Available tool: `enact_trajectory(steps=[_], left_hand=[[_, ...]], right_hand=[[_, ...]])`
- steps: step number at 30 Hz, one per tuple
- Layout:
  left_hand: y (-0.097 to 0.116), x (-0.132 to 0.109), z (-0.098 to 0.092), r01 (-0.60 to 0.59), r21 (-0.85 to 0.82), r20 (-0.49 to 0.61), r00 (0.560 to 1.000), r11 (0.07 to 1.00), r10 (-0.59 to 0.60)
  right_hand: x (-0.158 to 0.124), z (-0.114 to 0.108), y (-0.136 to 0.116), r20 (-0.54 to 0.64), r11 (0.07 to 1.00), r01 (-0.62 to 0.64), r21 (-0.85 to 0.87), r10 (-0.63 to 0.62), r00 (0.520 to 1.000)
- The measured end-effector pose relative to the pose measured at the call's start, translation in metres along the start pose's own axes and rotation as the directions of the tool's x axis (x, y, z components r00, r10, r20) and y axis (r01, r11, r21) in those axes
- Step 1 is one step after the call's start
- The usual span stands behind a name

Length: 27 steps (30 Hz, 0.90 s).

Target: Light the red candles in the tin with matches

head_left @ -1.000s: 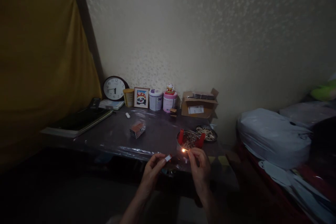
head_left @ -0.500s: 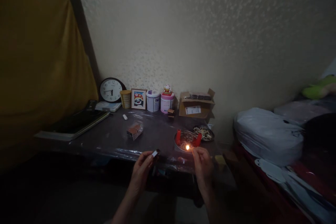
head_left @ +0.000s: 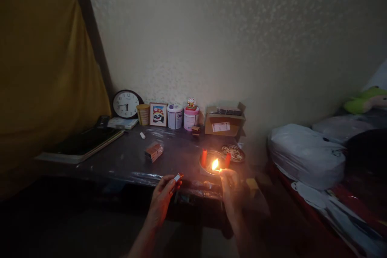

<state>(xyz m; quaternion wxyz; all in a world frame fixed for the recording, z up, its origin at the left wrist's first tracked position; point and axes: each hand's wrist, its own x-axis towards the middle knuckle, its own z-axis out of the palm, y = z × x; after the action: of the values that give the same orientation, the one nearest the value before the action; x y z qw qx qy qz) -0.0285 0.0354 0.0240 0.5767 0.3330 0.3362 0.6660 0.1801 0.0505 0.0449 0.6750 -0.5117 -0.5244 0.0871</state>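
The right hand [head_left: 232,187] is pinching a lit match [head_left: 217,170] by its end, presumably keeping itself clear of the flame [head_left: 215,164], which is showing against a round tin [head_left: 208,172], between two red stubs [head_left: 204,158]. The left hand [head_left: 161,195] is gripping a small matchbox [head_left: 177,177] well apart, likely keeping it from catching. The match is appearing as a thin, glowing sliver, its flame burning yellow-white.
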Motion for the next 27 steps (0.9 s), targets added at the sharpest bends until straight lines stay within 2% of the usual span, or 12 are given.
enact_trajectory(steps=[7, 23, 27], left_hand=[[-0.004, 0.003, -0.003, 0.043, -0.036, -0.013, 0.999, 0.998, -0.043], [-0.001, 0.002, -0.001, 0.052, -0.014, -0.065, 0.996, 0.999, -0.053], [-0.002, 0.002, -0.001, 0.044, -0.028, -0.019, 0.999, 0.999, -0.044]], right_hand=[[0.001, 0.003, 0.016, 0.048, 0.999, 0.031, 0.022, -0.032, 0.998], [-0.001, 0.005, 0.015, 0.075, 0.998, 0.037, 0.044, -0.041, 0.996], [-0.002, 0.005, 0.016, 0.081, 0.999, 0.034, 0.027, -0.036, 0.996]])
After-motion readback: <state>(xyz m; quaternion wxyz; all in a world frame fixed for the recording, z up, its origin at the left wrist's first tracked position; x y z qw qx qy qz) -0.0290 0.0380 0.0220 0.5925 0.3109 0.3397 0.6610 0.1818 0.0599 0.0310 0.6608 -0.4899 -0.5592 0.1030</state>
